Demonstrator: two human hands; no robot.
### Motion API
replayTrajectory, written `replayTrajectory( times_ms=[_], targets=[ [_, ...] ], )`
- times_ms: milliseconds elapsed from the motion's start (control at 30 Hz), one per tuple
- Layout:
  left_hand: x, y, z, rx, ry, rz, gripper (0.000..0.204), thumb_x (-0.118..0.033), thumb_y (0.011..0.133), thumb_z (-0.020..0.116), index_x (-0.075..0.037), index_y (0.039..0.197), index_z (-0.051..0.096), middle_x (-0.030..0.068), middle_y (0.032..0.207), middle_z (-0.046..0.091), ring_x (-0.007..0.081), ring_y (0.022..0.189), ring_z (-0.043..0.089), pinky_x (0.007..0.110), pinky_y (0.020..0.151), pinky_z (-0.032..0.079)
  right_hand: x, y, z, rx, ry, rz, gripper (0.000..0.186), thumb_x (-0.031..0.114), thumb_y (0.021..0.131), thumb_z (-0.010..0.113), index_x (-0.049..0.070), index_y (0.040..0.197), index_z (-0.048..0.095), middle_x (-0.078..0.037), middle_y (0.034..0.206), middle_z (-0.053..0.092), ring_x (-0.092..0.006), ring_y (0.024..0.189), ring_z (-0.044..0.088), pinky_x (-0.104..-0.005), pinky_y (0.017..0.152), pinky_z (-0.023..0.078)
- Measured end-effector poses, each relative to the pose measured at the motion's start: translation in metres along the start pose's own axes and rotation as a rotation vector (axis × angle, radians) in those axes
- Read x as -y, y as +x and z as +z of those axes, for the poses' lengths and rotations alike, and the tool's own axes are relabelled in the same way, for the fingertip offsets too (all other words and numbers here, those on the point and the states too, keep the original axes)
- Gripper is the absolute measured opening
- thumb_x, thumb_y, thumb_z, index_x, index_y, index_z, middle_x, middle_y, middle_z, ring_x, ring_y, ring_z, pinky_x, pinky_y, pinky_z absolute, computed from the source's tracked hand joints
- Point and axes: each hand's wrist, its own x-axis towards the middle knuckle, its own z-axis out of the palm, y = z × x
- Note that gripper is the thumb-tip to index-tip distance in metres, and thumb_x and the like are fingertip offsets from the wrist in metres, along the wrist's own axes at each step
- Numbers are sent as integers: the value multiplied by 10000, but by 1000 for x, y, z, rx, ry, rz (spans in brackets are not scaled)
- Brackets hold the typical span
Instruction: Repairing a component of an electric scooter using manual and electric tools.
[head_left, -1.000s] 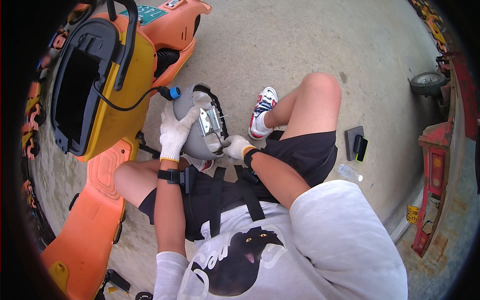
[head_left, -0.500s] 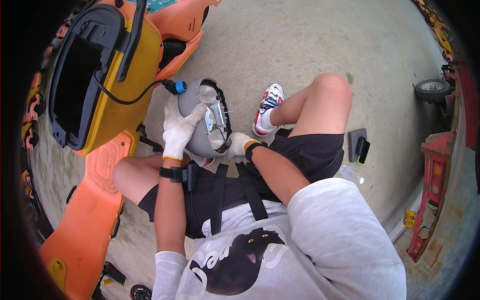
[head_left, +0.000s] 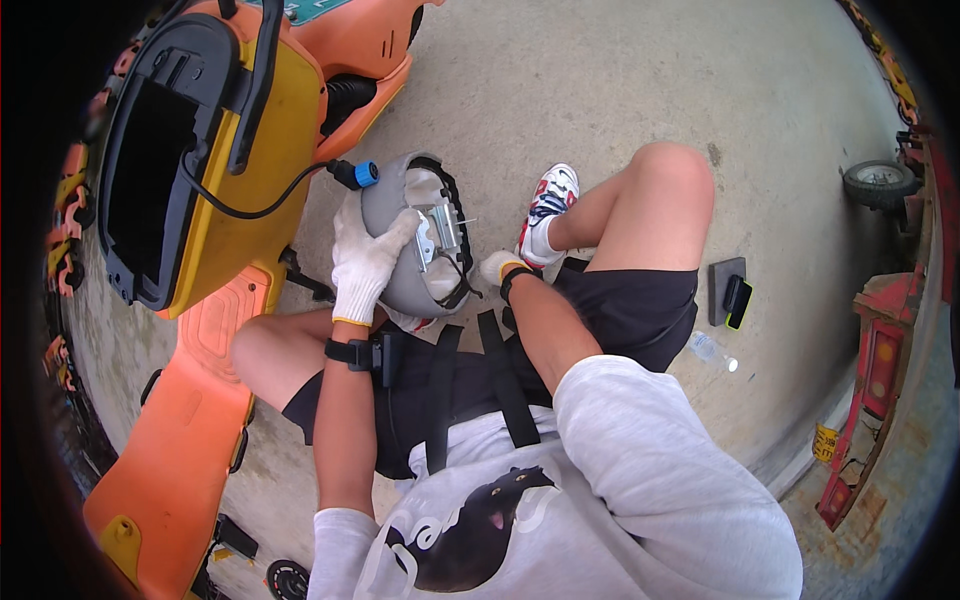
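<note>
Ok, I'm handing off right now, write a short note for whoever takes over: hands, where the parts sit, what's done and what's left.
Left hand, gloved, grips the top of the grey housing.
Right hand, gloved, touches the housing's lower right edge, by the metal bracket.
The housing sits between the knees, open side facing up-right, bracket and wires exposed.
A black cable with blue connector hangs unplugged from the orange-yellow scooter.
Done: housing off the scooter.
Left: likely the inside work, refit, reconnect.
</note>
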Motion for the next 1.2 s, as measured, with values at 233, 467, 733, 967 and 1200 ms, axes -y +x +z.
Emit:
replayTrajectory(
  times_ms=[233,467,733,967,1200],
  targets=[
    [48,-17,-30,-75,142,-92,947,-535,716,753,-50,1448,397,246,1418,442,409,1285,479,446,1067,404,115,-27,-20,162,531,-2,411,323,838,534,72,1109,712,-200,1208,646,-373,1139,616,-451,956,487],
    [45,-17,-28,-67,135,-115,965,-532,715,760,-32,1450,382,246,1425,433,406,1289,475,442,1072,397,116,-26,-26,72,1100,351,412,304,823,507,44,1062,718,-225,1156,659,-376,1105,632,-456,938,490],
    [51,-28,-31,-80,119,-122,967,-531,712,766,-22,1442,388,246,1422,436,404,1292,470,437,1072,394,103,-23,-49,166,583,89,401,292,867,494,57,1115,705,-181,1214,653,-357,1149,617,-449,951,487],
    [51,-30,-32,-89,128,-125,983,-534,705,769,-19,1447,379,243,1425,432,406,1291,470,436,1070,397,132,11,25,253,577,-37,437,278,899,459,31,1200,656,-211,1292,604,-352,1227,565,-431,1004,443],
    [48,-31,-29,-78,125,-120,989,-540,702,765,-21,1448,377,243,1425,429,411,1280,481,444,1061,403,133,0,-1,66,873,114,486,386,881,484,42,1160,684,-230,1250,617,-362,1210,574,-431,1001,450]
  ],
)
